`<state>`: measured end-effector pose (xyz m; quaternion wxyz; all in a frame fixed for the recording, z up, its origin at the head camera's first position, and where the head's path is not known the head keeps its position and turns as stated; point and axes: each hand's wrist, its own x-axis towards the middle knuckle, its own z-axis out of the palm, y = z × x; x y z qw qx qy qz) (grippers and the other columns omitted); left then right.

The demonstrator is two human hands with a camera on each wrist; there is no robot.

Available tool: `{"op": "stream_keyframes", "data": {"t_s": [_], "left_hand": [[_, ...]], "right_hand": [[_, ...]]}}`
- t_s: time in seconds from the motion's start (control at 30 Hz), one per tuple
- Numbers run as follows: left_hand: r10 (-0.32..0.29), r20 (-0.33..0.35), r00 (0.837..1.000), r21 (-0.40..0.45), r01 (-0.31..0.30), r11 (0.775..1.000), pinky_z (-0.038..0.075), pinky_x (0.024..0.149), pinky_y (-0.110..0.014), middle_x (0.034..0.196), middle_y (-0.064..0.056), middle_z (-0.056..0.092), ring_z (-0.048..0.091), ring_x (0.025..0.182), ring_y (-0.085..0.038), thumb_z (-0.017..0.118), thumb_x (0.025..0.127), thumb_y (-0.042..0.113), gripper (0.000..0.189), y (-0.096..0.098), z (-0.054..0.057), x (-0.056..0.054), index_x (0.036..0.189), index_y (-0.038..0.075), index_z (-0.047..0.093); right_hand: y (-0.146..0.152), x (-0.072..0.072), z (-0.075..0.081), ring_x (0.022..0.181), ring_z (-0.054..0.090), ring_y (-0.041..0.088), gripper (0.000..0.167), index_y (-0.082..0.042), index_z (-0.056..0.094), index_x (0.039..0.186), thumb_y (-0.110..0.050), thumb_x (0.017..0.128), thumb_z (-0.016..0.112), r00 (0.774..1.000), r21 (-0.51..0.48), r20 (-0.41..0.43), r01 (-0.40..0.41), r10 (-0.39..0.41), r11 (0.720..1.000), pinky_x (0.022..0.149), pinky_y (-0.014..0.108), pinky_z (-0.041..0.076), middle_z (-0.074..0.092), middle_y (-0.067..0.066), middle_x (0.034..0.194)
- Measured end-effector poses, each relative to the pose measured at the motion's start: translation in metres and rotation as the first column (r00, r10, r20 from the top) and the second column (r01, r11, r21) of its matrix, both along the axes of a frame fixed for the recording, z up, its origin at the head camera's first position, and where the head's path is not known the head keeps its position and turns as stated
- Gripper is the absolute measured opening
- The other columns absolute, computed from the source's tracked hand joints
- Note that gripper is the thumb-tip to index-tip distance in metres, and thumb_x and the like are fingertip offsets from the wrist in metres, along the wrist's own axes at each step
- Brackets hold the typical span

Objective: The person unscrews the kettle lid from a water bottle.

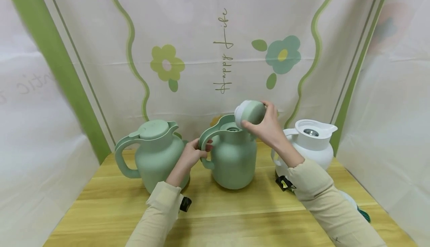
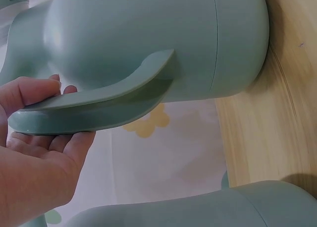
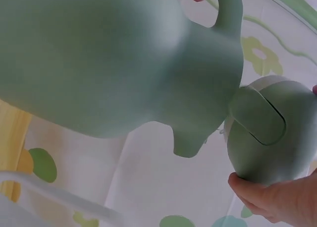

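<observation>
The left hand (image 1: 193, 153) is gripping the middle green jug (image 1: 234, 161) by its handle (image 2: 99, 119), fingers curling round it on the nine o'clock side. The right hand (image 1: 267, 127), fingers parted to the lid's width, is clasping a green-and-white lid (image 1: 254, 112), tilted, at one o'clock from the jug's open mouth (image 1: 232, 129). On the desk (image 1: 215, 226), a lidded green jug (image 1: 156, 157) is standing at nine o'clock, a white jug (image 1: 315, 151) at three.

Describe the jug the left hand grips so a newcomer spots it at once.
On the wood-grained table, look between the lidded green jug on the left and the white jug on the right. The middle jug sits there, its handle gripped by the left hand. Its open top sets it apart from the lidded one, its green colour from the white.
</observation>
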<state>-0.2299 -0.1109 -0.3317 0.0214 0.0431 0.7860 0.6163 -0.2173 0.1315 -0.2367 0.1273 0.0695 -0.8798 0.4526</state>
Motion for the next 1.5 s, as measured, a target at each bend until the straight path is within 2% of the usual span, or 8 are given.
{"op": "stream_keyframes", "data": {"t_s": [0.17,0.3,0.47,0.7,0.83,1.07,1.3,1.5], "left_hand": [[-0.005,0.007,1.0,0.001,0.005,1.0,0.044,0.09,-0.035,0.112,-0.014,0.069,0.062,0.111,-0.027,0.053,0.077,-0.007,0.046,-0.001,0.0,0.0,0.119,0.008,0.065],[-0.008,0.018,1.0,0.002,0.008,1.0,0.044,0.09,-0.035,0.113,-0.014,0.069,0.061,0.113,-0.029,0.053,0.077,-0.006,0.046,-0.001,-0.001,-0.001,0.119,0.008,0.065],[-0.005,0.021,1.0,0.001,0.005,1.0,0.044,0.091,-0.036,0.112,-0.015,0.069,0.061,0.112,-0.028,0.053,0.076,-0.007,0.047,-0.001,-0.001,-0.002,0.119,0.008,0.064],[0.008,0.025,1.0,-0.005,-0.008,1.0,0.044,0.091,-0.037,0.11,-0.011,0.07,0.061,0.109,-0.025,0.053,0.076,-0.007,0.046,-0.002,-0.001,-0.001,0.118,0.011,0.065],[0.001,0.017,1.0,-0.008,-0.001,1.0,0.044,0.091,-0.037,0.111,-0.012,0.069,0.061,0.109,-0.026,0.053,0.076,-0.007,0.047,-0.002,-0.001,-0.001,0.118,0.01,0.065],[-0.015,0.007,1.0,-0.002,0.015,1.0,0.044,0.09,-0.036,0.111,-0.013,0.069,0.062,0.111,-0.028,0.053,0.077,-0.006,0.047,-0.002,0.0,-0.001,0.119,0.01,0.064],[-0.023,0.006,1.0,-0.007,0.023,1.0,0.045,0.093,-0.038,0.112,-0.013,0.069,0.063,0.11,-0.025,0.053,0.078,-0.006,0.046,-0.001,0.001,0.0,0.12,0.01,0.064],[-0.02,0.012,1.0,-0.008,0.02,1.0,0.044,0.093,-0.039,0.111,-0.013,0.069,0.062,0.111,-0.028,0.054,0.079,-0.007,0.045,-0.001,0.001,-0.001,0.119,0.01,0.064]], "right_hand": [[0.006,0.005,-0.006,0.122,0.046,0.04,0.093,-0.007,0.004,0.146,-0.031,0.082,0.066,0.999,-0.048,0.034,-0.025,0.027,0.999,0.101,0.05,0.041,0.026,0.027,0.146],[0.011,0.009,-0.009,0.131,0.038,0.042,0.098,-0.004,-0.003,0.15,-0.032,0.084,0.065,0.998,-0.029,0.044,-0.044,0.045,0.999,0.106,0.052,0.038,0.017,0.028,0.151],[0.015,0.013,-0.017,0.131,0.035,0.04,0.096,0.001,0.005,0.149,-0.032,0.083,0.066,0.998,-0.008,0.027,-0.059,0.059,0.998,0.11,0.05,0.035,0.015,0.028,0.149],[0.019,0.018,-0.035,0.136,0.032,0.041,0.096,0.005,0.001,0.146,-0.019,0.083,0.069,0.993,-0.116,0.031,-0.107,0.111,0.988,0.116,0.049,0.026,0.016,0.031,0.146],[0.021,0.021,-0.041,0.139,0.028,0.042,0.101,0.001,-0.005,0.149,-0.019,0.083,0.069,0.994,-0.122,0.021,-0.106,0.109,0.987,0.116,0.049,0.024,0.011,0.03,0.151],[0.026,0.026,-0.049,0.137,0.029,0.039,0.095,0.002,0.003,0.148,-0.014,0.082,0.069,0.993,-0.161,-0.012,-0.117,0.116,0.98,0.117,0.048,0.022,0.012,0.029,0.148],[0.029,0.028,-0.059,0.143,0.023,0.038,0.092,0.001,-0.004,0.145,-0.007,0.085,0.065,0.984,-0.296,0.023,-0.164,0.179,0.941,0.118,0.047,0.019,0.015,0.028,0.15],[0.036,0.028,-0.07,0.144,0.017,0.042,0.096,-0.005,-0.005,0.151,-0.011,0.086,0.065,0.984,-0.261,0.009,-0.168,0.176,0.951,0.118,0.052,0.016,0.011,0.025,0.154]]}}
